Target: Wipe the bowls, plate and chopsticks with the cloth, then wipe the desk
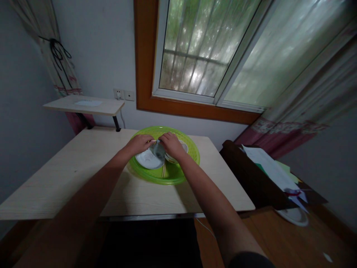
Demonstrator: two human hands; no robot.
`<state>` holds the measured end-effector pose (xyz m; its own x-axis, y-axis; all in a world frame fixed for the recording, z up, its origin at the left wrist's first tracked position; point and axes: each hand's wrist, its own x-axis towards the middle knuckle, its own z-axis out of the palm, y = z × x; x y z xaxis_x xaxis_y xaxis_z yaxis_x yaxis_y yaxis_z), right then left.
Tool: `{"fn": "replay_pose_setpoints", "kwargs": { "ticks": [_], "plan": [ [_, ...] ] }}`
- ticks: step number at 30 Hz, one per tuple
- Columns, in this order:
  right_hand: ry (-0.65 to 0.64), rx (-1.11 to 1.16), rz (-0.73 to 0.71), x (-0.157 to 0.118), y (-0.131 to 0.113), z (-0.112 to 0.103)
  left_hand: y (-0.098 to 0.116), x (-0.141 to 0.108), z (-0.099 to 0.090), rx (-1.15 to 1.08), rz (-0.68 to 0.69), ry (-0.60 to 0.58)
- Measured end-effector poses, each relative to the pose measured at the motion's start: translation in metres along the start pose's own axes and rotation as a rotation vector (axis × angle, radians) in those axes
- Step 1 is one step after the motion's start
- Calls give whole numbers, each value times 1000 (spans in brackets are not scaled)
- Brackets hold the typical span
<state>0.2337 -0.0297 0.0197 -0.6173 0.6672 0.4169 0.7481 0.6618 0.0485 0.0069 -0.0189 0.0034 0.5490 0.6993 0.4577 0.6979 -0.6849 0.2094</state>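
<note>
Both my hands meet over a round green plastic tray (178,178) on the table. Between them hangs a small grey-green item (158,150) that looks thin, perhaps cloth or film; its kind is unclear. My left hand (140,144) is closed, pinching at its upper left edge. On the other side my right hand (171,145) has its fingers bent down on the upper right edge. A white plate (149,160) lies in the tray under the left hand. Partly behind the right hand sits a white bowl (184,146). A pair of chopsticks (164,169) lies between plate and bowl.
The tray stands on a pale wooden table (92,160). A small raised shelf (106,107) with a paper on it is at the back left. A dark brown piece of furniture (240,171) holding papers (267,167) is on the right. The window (200,48) lies behind.
</note>
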Motion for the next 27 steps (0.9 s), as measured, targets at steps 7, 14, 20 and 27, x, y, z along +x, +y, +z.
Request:
{"fn": "replay_pose_setpoints", "kwargs": {
  "ticks": [7, 14, 20, 27],
  "plan": [
    [-8, -16, 121, 1, 6, -5, -5, -3, -4, 10, -138, 67],
    [-54, -107, 457, -11, 28, -7, -18, -3, -2, -327, -390, 141],
    [-63, -88, 407, -11, 30, -4, -23, 1, 2, -491, -397, 90],
    [-50, 1, 165, -1, 7, 0, -13, 4, 2, -240, -205, -119]
  ]
}}
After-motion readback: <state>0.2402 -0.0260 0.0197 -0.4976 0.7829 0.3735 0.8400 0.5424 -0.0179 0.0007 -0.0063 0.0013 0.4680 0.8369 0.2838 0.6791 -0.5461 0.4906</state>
